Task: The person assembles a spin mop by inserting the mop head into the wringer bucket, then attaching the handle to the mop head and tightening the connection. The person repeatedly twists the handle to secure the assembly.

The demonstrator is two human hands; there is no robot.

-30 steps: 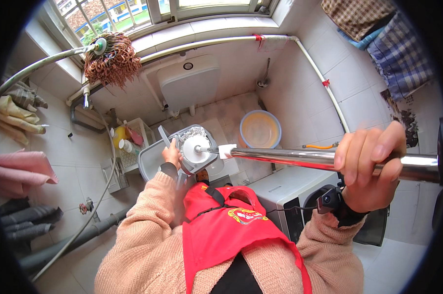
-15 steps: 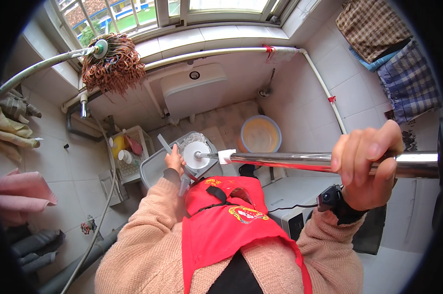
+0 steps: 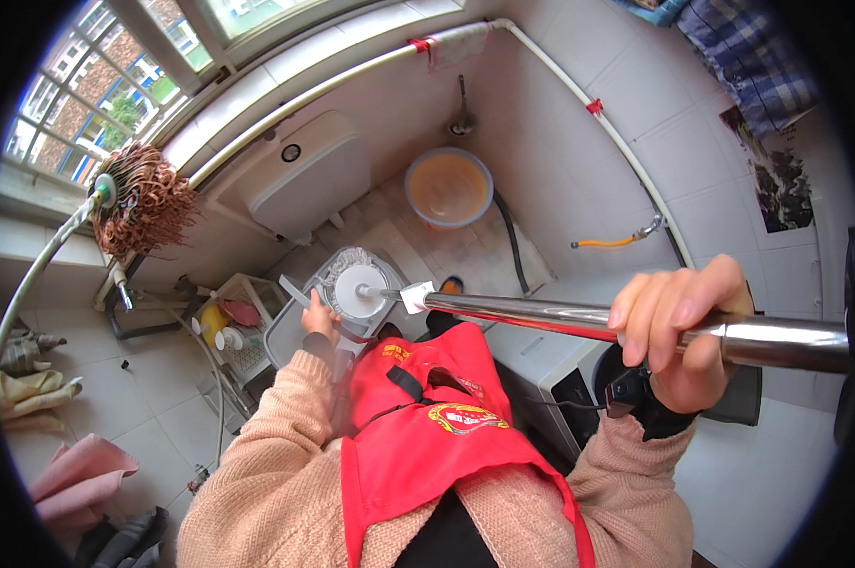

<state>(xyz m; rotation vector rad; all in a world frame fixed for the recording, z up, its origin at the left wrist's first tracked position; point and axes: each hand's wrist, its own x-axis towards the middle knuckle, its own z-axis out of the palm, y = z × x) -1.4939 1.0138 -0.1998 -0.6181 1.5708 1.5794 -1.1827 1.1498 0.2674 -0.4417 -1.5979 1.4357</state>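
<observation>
While the right hand grips the shiny mop pole, its white head sits down in the grey spin bucket; left hand steadies the rim — wringing looks underway, mopping unstarted.

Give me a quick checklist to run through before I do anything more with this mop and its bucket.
1. Grip on the pole: the right hand is wrapped around the metal mop pole. Ok.
2. Mop head seated: the white mop head sits in the grey spin bucket. Ok.
3. Bucket steadied: the left hand rests at the bucket's rim. Ok.
4. Water level in the bucket: hidden by the mop head. Cannot tell.
5. Space behind the bucket: an orange basin stands on the floor, apart from it. Ok.
6. Wet floor: the tiles show no plain puddle. Cannot tell.
</observation>
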